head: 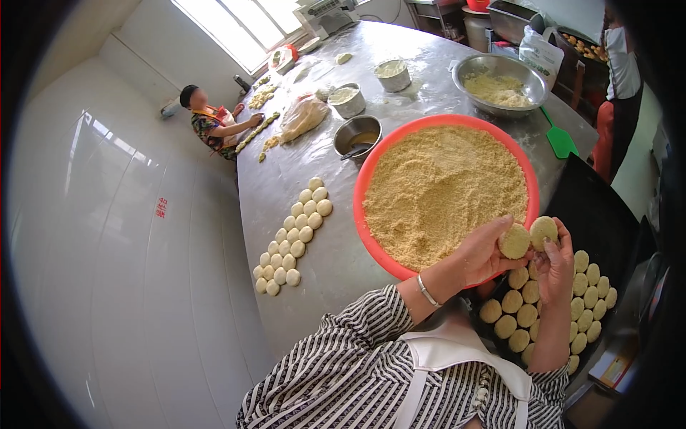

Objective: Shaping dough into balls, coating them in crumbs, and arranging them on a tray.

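Note:
My left hand [485, 249] holds a flat round dough cake [514, 241] between thumb and fingers, near the lower right rim of a red plastic basin [370, 236]. Yellowish crumbs [445, 187] fill the basin. Just right of it, my right hand [554, 263] grips a second dough cake [543, 231]. The two cakes are side by side. Under my hands lies a black baking tray [595, 209] with rows of coated cakes [584, 297]; my right forearm hides some of them. Plain pale dough rounds [292, 234] stand in rows on the metal table [332, 263].
Beyond the red basin are a steel bowl of yellowish mixture [501, 88], a green plastic scraper [560, 140], a steel pot with dark liquid [358, 137] and two tubs [392, 75]. Another person [211, 120] handles dough strips at the far left edge, beside a plastic-covered dough mass [304, 117].

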`<state>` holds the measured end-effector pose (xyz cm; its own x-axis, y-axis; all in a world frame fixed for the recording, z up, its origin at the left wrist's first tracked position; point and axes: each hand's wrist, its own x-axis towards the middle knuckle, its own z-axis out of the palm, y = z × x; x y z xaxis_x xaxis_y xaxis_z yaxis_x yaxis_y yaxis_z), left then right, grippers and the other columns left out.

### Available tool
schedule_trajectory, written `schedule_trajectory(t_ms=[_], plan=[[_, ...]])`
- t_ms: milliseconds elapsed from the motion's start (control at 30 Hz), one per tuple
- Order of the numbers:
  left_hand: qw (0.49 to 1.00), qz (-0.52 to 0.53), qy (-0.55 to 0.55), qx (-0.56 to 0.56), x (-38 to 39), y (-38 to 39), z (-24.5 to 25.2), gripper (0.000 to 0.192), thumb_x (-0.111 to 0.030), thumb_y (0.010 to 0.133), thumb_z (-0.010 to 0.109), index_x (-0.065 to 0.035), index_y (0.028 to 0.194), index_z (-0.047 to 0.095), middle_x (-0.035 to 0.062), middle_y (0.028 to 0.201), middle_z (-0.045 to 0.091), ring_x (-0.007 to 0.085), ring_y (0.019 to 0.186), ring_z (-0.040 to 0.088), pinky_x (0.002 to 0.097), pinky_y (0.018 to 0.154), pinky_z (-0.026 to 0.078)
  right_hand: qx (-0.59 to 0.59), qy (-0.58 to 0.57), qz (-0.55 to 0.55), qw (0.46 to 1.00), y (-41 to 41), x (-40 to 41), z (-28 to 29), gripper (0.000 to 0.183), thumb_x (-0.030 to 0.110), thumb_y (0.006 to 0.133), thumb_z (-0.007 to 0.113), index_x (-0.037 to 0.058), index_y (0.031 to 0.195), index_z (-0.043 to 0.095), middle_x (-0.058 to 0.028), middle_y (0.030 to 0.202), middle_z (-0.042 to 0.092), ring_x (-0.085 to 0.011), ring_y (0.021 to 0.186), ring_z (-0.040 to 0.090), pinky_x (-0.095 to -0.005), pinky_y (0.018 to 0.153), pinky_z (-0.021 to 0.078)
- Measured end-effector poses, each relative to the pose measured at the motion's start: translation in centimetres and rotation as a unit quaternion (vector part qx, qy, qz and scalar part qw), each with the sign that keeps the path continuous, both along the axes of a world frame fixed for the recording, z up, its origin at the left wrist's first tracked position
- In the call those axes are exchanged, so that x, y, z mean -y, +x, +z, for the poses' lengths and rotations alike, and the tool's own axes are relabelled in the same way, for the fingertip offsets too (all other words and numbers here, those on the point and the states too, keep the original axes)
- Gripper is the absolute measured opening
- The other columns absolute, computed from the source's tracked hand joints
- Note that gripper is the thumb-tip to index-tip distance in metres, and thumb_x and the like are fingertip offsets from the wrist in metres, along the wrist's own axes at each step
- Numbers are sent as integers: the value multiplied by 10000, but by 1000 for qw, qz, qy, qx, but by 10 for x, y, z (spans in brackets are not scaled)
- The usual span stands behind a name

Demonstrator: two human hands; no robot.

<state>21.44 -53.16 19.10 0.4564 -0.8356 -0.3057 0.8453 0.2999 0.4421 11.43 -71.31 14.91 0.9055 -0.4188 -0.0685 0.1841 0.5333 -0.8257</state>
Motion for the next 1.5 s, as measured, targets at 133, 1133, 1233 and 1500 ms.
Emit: schedule_trajectory(t_ms=[133, 1133, 1233, 1500], plan=[[999, -11, 13, 38, 8, -2, 5, 364, -331, 1082, 465, -19, 1263, 511, 190, 1223, 633, 340, 1087, 685, 455, 970, 591, -14, 31, 22, 999, -9, 30, -15, 386, 97, 1012, 598, 40, 1380, 497, -63, 1210, 636, -154, 1078, 652, -294, 940, 544], [813, -208, 246, 485, 116, 67, 29, 336, -120, 985, 633, 17, 1282, 556, 99, 1081, 662, 173, 976, 675, 313, 833, 575, -278, -517, 192, 787, 32, 191, -52, 458, 231, 760, 773, 39, 1166, 686, -120, 1047, 720, -230, 960, 692, -345, 875, 551], [675, -289, 297, 610, 153, 79, 18, 350, -114, 936, 675, -10, 1259, 587, 102, 1033, 672, 155, 937, 669, 297, 774, 549, -289, -498, 221, 787, 32, 193, -48, 444, 236, 772, 775, 41, 1162, 687, -126, 1057, 715, -242, 980, 687, -356, 884, 547], [396, -425, 362, 729, 237, 89, -23, 439, -175, 815, 758, -38, 1214, 639, 141, 1103, 695, 266, 926, 680, 377, 807, 536, -246, -628, 210, 708, 32, 189, -71, 353, 196, 850, 734, 86, 1183, 695, -124, 1084, 660, -306, 1054, 649, -403, 910, 529]])
